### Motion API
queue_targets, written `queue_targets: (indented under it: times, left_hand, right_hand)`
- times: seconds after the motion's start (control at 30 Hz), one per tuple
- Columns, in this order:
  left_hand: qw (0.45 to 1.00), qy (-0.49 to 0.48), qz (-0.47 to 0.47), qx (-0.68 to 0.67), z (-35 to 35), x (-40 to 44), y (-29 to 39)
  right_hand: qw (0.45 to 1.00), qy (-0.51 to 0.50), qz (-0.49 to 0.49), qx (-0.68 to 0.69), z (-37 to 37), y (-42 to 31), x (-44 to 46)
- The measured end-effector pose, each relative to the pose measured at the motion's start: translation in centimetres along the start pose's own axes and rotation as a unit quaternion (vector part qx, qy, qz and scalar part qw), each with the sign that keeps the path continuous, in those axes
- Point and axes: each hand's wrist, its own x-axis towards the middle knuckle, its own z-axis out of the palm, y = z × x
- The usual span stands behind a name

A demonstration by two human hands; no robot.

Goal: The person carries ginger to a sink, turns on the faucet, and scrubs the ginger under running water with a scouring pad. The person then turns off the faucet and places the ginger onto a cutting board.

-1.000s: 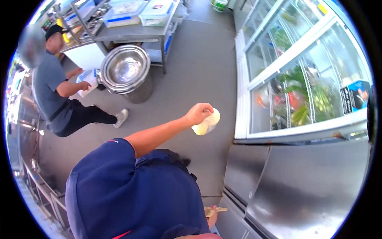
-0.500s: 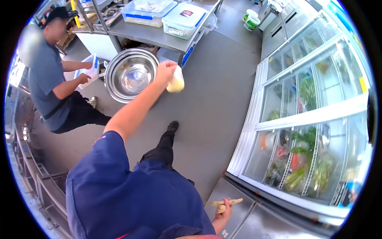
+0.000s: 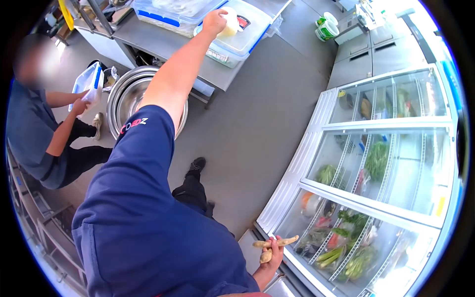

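My left hand (image 3: 215,23) is stretched far forward over the steel table, its fingers closed on a pale, yellowish-white item (image 3: 229,22). That item hangs just above a clear lidded tub (image 3: 247,30), and whether it touches the lid I cannot tell. Low on the right, near the fridge base, my right hand (image 3: 272,255) grips knobbly tan roots (image 3: 284,241), which stick out on both sides of the fingers.
A person (image 3: 37,123) at the left holds a clear box (image 3: 88,84). Large steel bowls (image 3: 115,106) stand beside the steel table (image 3: 217,74). A glass-door fridge (image 3: 309,148) with vegetables runs along the right. Green-and-white buckets (image 3: 326,30) are at the far end.
My left hand has moved forward from over the floor, past the bowls, to the table with the pale item. The roots remain in my right hand. The view has shifted; the fridge shows more.
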Motion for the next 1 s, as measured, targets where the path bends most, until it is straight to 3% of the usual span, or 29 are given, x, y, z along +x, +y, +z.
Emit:
queue_targets:
  times: [0.07, 0.1, 0.17, 0.23, 0.27, 0.33, 0.37, 0.4, 0.47, 0.5, 0.6, 0.7, 0.8, 0.87, 0.93, 1.0]
  left_hand:
    - [0.969, 0.092, 0.213, 0.079, -2.4, -1.5, 0.5]
    - [0.954, 0.126, 0.257, 0.092, -2.8, -3.0, -0.6]
    - [0.957, 0.081, 0.272, 0.061, -4.7, -10.6, 0.1]
    - [0.972, -0.130, 0.191, -0.036, -5.8, -21.7, 1.5]
    - [0.954, -0.254, 0.140, -0.075, -6.3, -28.0, 2.7]
    - [0.870, -0.467, 0.048, -0.150, -8.1, -39.4, 5.6]
    - [0.829, -0.528, -0.005, -0.185, -9.1, -43.8, 6.8]
    - [0.804, -0.553, -0.064, -0.211, -10.3, -47.3, 7.5]
    - [0.784, -0.518, -0.207, -0.273, -12.6, -53.5, 7.8]
    - [0.806, -0.476, -0.224, -0.271, -14.3, -55.3, 7.5]
    - [0.860, -0.315, -0.208, -0.342, -21.5, -58.3, 9.6]
    - [0.865, -0.196, -0.268, -0.378, -29.7, -63.4, 10.7]
    - [0.900, -0.078, -0.235, -0.358, -34.1, -69.4, 9.0]
    - [0.901, -0.011, -0.244, -0.357, -38.3, -73.9, 9.2]
    - [0.844, 0.028, -0.238, -0.480, -42.1, -78.6, 8.2]
    - [0.835, 0.093, -0.220, -0.496, -45.1, -83.0, 7.1]
  right_hand:
    - [1.000, -0.028, -0.005, 0.003, 2.3, -0.9, 0.6]
    - [0.999, -0.045, -0.003, 0.006, 3.5, -1.5, 1.1]
    - [0.997, -0.065, 0.001, -0.030, 6.1, -2.2, 2.3]
    - [0.993, -0.112, 0.016, -0.041, 9.5, -2.4, 2.8]
    - [0.989, -0.128, 0.023, -0.066, 11.5, -2.7, 3.2]
    - [0.977, -0.188, 0.016, -0.100, 14.8, -2.3, 5.3]
    - [0.952, -0.271, 0.000, -0.144, 16.1, -2.2, 6.9]
    - [0.938, -0.290, -0.017, -0.188, 18.5, -1.9, 7.0]
    - [0.907, -0.359, -0.080, -0.206, 22.1, 0.8, 6.0]
    - [0.889, -0.395, -0.075, -0.217, 23.4, 2.3, 4.3]
    - [0.809, -0.530, -0.051, -0.250, 27.3, 6.1, -1.5]
    - [0.748, -0.609, -0.061, -0.259, 26.9, 11.4, -9.0]
    - [0.684, -0.681, 0.067, -0.251, 25.3, 14.6, -14.7]
    - [0.641, -0.712, 0.046, -0.283, 24.9, 16.5, -19.1]
    - [0.616, -0.718, 0.043, -0.322, 24.6, 17.9, -24.1]
    - [0.564, -0.755, 0.034, -0.333, 24.5, 21.5, -26.1]
